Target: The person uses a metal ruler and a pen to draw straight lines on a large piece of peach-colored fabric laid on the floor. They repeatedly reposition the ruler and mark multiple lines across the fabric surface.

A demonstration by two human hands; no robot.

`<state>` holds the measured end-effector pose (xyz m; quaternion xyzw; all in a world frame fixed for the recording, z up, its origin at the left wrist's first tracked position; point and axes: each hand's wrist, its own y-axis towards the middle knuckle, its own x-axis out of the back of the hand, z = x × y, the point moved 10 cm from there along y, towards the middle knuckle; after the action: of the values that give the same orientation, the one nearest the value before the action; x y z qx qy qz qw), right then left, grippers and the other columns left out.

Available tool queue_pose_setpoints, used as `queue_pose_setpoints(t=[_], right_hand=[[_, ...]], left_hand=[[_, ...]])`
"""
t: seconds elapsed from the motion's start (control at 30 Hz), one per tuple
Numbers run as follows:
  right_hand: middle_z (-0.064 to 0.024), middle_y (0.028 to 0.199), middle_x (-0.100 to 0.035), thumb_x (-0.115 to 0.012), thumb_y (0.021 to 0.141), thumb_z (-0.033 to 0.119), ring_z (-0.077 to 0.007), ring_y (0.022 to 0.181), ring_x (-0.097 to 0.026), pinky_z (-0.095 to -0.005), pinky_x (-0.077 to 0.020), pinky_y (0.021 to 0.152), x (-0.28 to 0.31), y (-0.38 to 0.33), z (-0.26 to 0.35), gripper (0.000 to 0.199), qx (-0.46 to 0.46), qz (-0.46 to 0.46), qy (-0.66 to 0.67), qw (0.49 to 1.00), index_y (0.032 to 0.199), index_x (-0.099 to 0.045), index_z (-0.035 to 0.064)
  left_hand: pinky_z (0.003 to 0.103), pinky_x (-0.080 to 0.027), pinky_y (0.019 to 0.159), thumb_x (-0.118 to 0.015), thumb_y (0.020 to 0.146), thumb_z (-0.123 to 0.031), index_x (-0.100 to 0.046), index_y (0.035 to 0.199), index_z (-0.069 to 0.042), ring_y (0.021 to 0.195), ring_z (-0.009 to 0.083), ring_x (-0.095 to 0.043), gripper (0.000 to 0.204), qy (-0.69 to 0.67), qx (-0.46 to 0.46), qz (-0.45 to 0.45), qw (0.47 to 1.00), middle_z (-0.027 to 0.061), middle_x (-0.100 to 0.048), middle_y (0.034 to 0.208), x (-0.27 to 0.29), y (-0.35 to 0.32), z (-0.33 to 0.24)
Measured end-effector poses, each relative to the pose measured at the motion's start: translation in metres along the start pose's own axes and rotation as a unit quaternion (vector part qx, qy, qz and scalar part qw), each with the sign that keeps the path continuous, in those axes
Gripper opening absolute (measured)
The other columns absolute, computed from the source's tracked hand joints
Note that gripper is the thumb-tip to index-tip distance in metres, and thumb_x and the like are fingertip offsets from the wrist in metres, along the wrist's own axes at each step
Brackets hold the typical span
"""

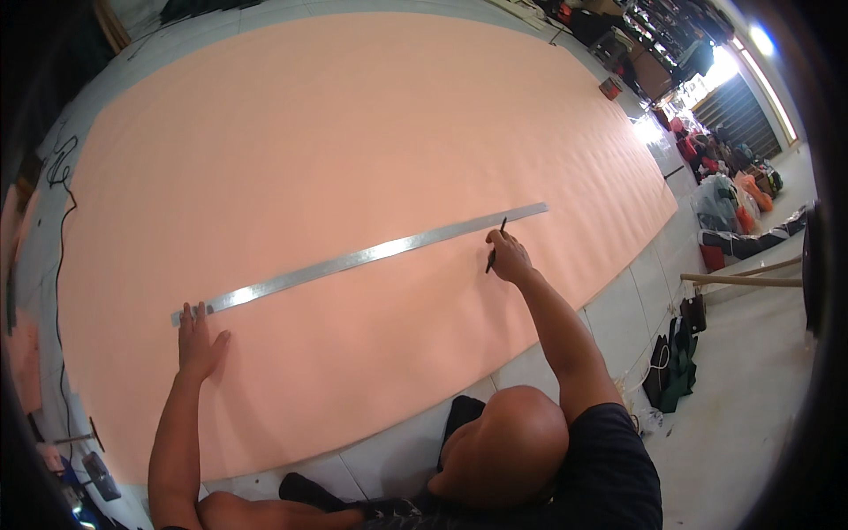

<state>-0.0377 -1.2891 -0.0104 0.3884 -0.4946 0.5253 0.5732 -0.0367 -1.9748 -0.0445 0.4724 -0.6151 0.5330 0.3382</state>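
A long, flat metal ruler lies across a broad peach-coloured sheet, running from the lower left of the frame up to just right of centre. Its left end sits lower in the frame than its right.

The person's left hand, at the lower left, rests on the ruler near that left end, its fingers spread apart over the metal and the thumb out to the side on the sheet. The right hand, right of centre, is just below the ruler near its other end, its fingers clamped on a slim black pen. The pen's upper end overlaps the ruler in the frame; whether it touches the metal cannot be told.

A person's head and dark sleeve fill the lower middle. The sheet covers much of a pale tiled floor. A black cable trails down the left side, and plastic bags stand at the upper right.
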Motion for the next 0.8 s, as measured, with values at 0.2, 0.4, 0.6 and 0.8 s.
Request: queue_pose_setpoints(t=[0.2, 0.4, 0.6, 0.8], right_hand=[[-0.0241, 0.124, -0.062, -0.061, 0.088, 0.006, -0.0450, 0.120, -0.057, -0.0500, -0.0475, 0.102, -0.007, 0.048, 0.036, 0.024, 0.108, -0.168, 0.031, 0.979, 0.111, -0.054, 0.0044], [-0.0054, 0.084, -0.053, -0.058, 0.099, 0.027, -0.0215, 0.077, -0.054, -0.0342, -0.0472, 0.068, -0.085, 0.068, -0.046, 0.017, -0.056, 0.005, 0.514, 0.856, 0.099, -0.058, 0.0105], [-0.0115, 0.122, -0.061, -0.064, 0.098, 0.012, -0.0206, 0.091, -0.065, -0.0319, -0.0565, 0.074, -0.047, 0.035, -0.026, 0.064, 0.179, -0.235, -0.041, 0.954, 0.154, -0.034, 0.0000], [-0.0120, 0.100, -0.061, -0.055, 0.099, 0.012, -0.0251, 0.085, -0.062, -0.0376, -0.0512, 0.074, -0.070, 0.047, -0.036, 0.026, 0.008, -0.053, 0.226, 0.973, 0.123, -0.051, 0.0020]], left_hand=[[0.051, -0.018, 0.125, -0.068, 0.095, -0.040, -0.026, 0.160, -0.003, 0.155, 0.0424, -0.015, 0.086, 0.008, 0.009, -0.003, 1.000, 0.0275, -0.013, 0.167, -0.016, 0.012, 0.003], [0.050, -0.014, 0.126, -0.063, 0.096, -0.050, -0.031, 0.157, 0.002, 0.156, 0.0384, -0.011, 0.086, -0.031, -0.057, -0.042, 0.997, 0.0235, -0.019, 0.167, -0.037, 0.027, 0.007], [0.054, -0.014, 0.125, -0.053, 0.099, -0.057, -0.022, 0.161, -0.006, 0.156, 0.0406, -0.010, 0.087, -0.010, -0.038, -0.031, 0.999, 0.0263, -0.013, 0.167, -0.004, 0.011, 0.002], [0.059, -0.009, 0.125, -0.046, 0.100, -0.062, -0.018, 0.163, -0.009, 0.158, 0.0352, -0.009, 0.088, 0.043, -0.028, 0.021, 0.998, 0.0176, -0.013, 0.170, -0.020, 0.008, 0.010]])
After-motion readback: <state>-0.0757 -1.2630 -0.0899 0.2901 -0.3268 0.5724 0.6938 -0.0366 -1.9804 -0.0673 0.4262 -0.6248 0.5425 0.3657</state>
